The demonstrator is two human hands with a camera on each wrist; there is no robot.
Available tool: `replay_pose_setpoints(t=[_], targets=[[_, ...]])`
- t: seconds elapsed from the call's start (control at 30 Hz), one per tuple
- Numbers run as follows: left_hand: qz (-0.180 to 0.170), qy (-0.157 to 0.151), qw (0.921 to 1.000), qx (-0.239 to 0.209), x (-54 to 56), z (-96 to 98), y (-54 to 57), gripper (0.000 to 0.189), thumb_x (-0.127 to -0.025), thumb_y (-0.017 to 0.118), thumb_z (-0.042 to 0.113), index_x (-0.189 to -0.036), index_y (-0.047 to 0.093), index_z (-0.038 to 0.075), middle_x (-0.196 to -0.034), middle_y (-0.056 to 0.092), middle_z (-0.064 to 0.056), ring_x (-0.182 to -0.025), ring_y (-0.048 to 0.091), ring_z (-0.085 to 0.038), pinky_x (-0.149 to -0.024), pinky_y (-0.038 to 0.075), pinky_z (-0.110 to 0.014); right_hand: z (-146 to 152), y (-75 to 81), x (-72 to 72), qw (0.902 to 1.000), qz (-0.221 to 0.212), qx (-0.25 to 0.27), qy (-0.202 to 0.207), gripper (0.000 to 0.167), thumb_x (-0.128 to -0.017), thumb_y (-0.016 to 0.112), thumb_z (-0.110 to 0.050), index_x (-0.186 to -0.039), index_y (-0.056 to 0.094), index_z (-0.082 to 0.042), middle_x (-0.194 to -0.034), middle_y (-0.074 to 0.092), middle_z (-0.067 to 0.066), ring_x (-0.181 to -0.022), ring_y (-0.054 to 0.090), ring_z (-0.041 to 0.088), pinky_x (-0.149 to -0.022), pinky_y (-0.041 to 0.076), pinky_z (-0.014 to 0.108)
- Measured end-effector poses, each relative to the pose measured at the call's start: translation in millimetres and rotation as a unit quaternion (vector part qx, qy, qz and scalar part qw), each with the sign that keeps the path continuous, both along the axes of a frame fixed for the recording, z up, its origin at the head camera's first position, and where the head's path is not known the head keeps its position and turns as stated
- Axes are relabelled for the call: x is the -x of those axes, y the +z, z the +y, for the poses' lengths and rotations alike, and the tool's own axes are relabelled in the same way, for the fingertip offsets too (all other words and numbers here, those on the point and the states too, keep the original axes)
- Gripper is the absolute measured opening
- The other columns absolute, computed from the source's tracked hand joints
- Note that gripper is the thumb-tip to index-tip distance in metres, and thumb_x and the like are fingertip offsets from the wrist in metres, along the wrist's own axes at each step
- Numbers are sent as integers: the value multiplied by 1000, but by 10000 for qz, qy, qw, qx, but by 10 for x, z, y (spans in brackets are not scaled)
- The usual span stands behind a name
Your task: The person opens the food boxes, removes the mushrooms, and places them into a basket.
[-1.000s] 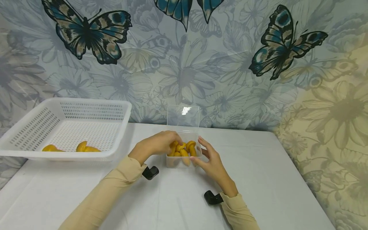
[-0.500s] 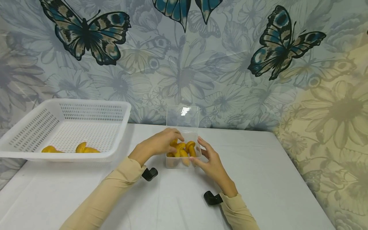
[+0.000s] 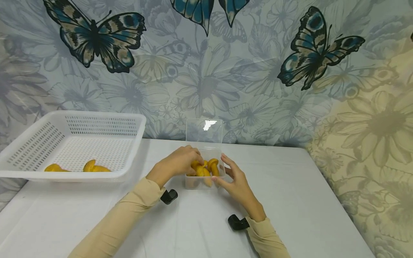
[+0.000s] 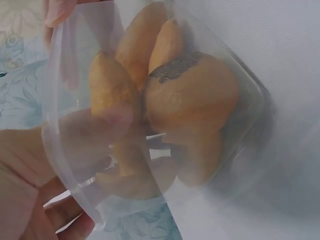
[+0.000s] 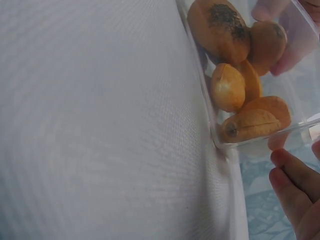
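A small clear plastic box [image 3: 193, 185] stands on the table with its lid [image 3: 198, 130] raised at the back. Several yellow mushrooms [image 3: 213, 167] lie inside; one with a dark patch [image 4: 195, 100] shows through the wall in the left wrist view. My left hand [image 3: 177, 161] reaches down into the box's left side, its thumb and fingertips around a mushroom [image 5: 268, 48]. Part of that mushroom is hidden by the hand in the head view. On the right, my right hand [image 3: 237, 182] holds the box, thumb at the front corner and fingers along the right side.
A large white perforated basket [image 3: 90, 175] stands to the left, with yellow mushrooms [image 3: 96, 167] near its front wall. Butterfly-patterned fabric [image 3: 206, 82] hangs behind the white-covered table [image 3: 193, 225]. Black wrist cameras [image 3: 238, 222] sit below both hands.
My left fingers spread around a mushroom half a second ago, then draw closer together and lower into the box. My right hand and the box stay in place.
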State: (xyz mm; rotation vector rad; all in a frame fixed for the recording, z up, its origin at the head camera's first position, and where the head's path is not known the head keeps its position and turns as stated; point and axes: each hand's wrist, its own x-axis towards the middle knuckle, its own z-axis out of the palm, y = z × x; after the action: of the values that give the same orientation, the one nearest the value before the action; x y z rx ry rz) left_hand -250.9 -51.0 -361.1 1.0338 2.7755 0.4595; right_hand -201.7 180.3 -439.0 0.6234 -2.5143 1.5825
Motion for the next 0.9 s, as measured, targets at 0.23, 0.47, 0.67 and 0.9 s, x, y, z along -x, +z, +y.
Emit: replay_pose_setpoints(t=[0.23,0.47,0.67,0.9], targets=[[464,9,9988,149,-12,30,-78,36,-80,83,17,-116,75,20,-125,68,-4,-115,56,-26,-101,46,-42,6,-24,-1,10000,47,35,19,78,-87,76,-14,-153,34,-7,-162,27,17,-130,53,43,-104,48,49],[633,59,9975,-298,19,10,-157,30,-81,83,26,-109,74,22,-113,72,7,-103,58,-19,-94,46,-36,9,-24,-11,9999,129,37,58,77,-88,76,-12,-152,34,-7,-161,28,19,-131,52,45,-105,48,49],[549,64,9944,-904,26,-29,-145,28,-85,79,24,-111,72,20,-105,71,7,-95,60,-15,-89,51,-34,2,-16,-7,9999,105,19,65,77,-89,75,-13,-153,33,-6,-162,27,18,-132,51,44,-106,47,49],[529,50,9891,-1377,-22,-99,-64,33,-90,74,23,-121,69,16,-118,70,3,-108,62,-17,-96,52,-37,2,-13,13,9999,140,-57,22,78,-88,75,-15,-154,32,-10,-160,30,20,-131,52,43,-106,47,49]])
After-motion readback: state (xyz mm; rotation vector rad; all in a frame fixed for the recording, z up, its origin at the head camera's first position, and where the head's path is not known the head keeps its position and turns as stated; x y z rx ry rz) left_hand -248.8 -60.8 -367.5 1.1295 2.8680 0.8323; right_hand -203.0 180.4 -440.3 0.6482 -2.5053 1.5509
